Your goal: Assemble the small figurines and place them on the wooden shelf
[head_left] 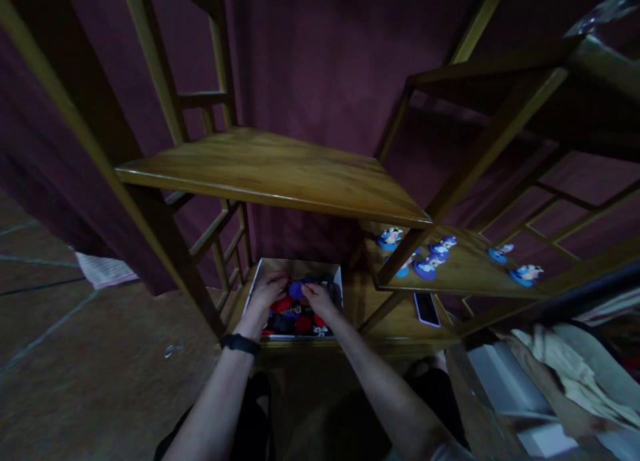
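Observation:
Both my hands reach into a shallow white box point(336, 278) on the lowest shelf, full of small red, blue and dark figurines. My left hand point(267, 291), with a black band on its wrist, lies over the box's left part with fingers curled on the pieces. My right hand point(316, 299) pinches a small blue figurine point(296, 289) at the middle of the box. Several blue figurines point(430, 258) stand on the wooden shelf to the right, one level up.
A wide wooden shelf board point(270, 174) hangs just above the box. A dark phone point(427, 308) lies on the low shelf right of the box. Slanted wooden posts frame the unit. Cloth and a white box point(505, 381) sit at lower right.

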Demonstrator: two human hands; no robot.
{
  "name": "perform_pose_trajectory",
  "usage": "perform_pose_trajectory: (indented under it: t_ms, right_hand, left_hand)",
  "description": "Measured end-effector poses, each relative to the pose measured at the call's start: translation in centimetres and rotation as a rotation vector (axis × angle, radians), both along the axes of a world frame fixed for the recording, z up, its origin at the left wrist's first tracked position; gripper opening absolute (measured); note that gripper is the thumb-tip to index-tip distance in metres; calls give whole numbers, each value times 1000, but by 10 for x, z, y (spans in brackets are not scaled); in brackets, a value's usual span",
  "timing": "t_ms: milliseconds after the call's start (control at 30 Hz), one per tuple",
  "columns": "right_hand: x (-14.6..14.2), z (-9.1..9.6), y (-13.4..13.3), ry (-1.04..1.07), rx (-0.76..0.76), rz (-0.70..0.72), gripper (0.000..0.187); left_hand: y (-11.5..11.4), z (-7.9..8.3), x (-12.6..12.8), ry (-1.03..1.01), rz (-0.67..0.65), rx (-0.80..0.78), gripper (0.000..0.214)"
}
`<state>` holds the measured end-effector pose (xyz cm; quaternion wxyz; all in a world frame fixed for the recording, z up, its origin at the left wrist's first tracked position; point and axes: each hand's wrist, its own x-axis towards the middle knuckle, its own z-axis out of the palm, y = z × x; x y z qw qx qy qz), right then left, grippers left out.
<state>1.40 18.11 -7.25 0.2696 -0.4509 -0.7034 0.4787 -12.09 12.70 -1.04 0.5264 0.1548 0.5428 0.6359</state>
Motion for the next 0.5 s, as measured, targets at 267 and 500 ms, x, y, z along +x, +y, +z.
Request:
perform_pose_trajectory:
  t_ms: [267,500]
  right_hand:
    - [24,46,29,226,-60,-226,30]
    - [60,50,44,-380,248,-215,24]
  left_hand:
    - [-1,0,0,79,86,88,19]
    - [-7,2,-20,-101,210,13,16]
